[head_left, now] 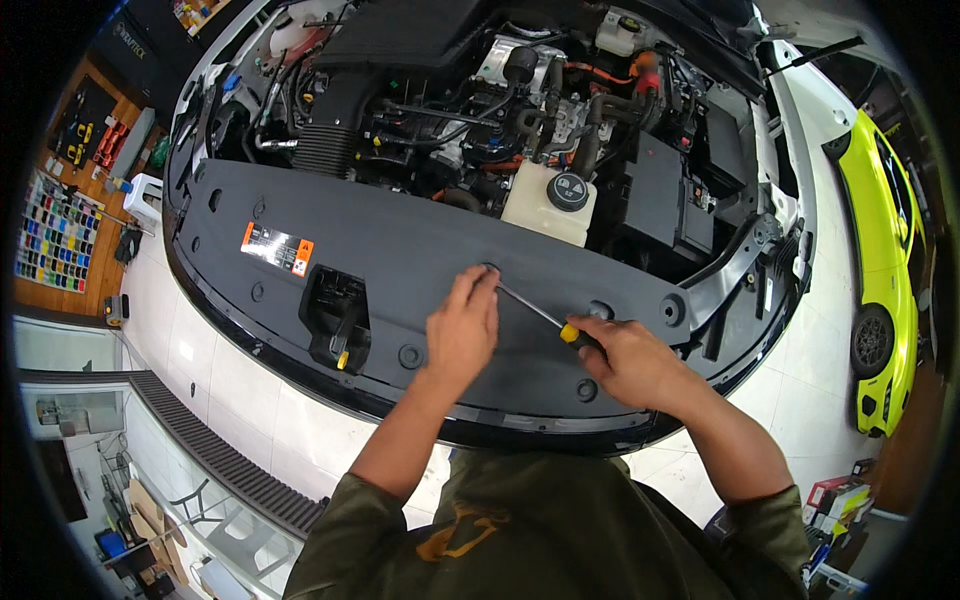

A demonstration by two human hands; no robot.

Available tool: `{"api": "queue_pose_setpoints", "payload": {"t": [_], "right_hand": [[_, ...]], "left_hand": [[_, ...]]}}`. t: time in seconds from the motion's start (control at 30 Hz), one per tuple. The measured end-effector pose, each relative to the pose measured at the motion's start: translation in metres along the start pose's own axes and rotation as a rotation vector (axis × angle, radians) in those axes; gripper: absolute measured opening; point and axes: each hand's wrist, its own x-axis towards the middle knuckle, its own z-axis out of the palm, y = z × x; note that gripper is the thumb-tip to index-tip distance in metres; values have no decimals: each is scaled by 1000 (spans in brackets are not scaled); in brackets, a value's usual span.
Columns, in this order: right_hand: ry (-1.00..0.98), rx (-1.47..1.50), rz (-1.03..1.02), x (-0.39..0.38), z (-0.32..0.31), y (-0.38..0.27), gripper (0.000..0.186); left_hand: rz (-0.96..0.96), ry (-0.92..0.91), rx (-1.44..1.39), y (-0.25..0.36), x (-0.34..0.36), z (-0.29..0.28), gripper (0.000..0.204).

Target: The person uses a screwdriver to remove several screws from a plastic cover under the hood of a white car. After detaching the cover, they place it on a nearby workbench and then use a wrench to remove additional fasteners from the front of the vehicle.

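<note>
My right hand (640,365) is closed round the yellow and black handle of a screwdriver (532,306). Its thin metal shaft slants up and left to a round fastener (490,268) in a black plastic cover panel (420,235) across the front of a car's engine bay. Bent together, the fingertips of my left hand (462,328) press at that same fastener, beside the screwdriver's tip. Whatever they pinch there is hidden by the fingers. Other round fasteners, such as one clip (411,356) near the panel's front edge, sit around both hands.
Behind the panel stand a pale fluid reservoir (545,205) with a black cap and a black box (668,200). Left of my hands is the hood latch opening (338,318) with a yellow-tipped lever. A lime-green car (885,270) is parked at right.
</note>
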Motion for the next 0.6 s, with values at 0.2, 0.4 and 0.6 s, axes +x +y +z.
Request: {"api": "queue_pose_setpoints", "payload": {"t": [0.2, 0.4, 0.6], "right_hand": [[46, 161, 15, -9, 28, 43, 41], [176, 108, -39, -9, 40, 48, 36], [183, -266, 2, -21, 19, 23, 38]], "left_hand": [[213, -166, 37, -22, 26, -8, 28], [196, -315, -2, -20, 35, -15, 26], [143, -460, -5, -18, 48, -21, 24]]}}
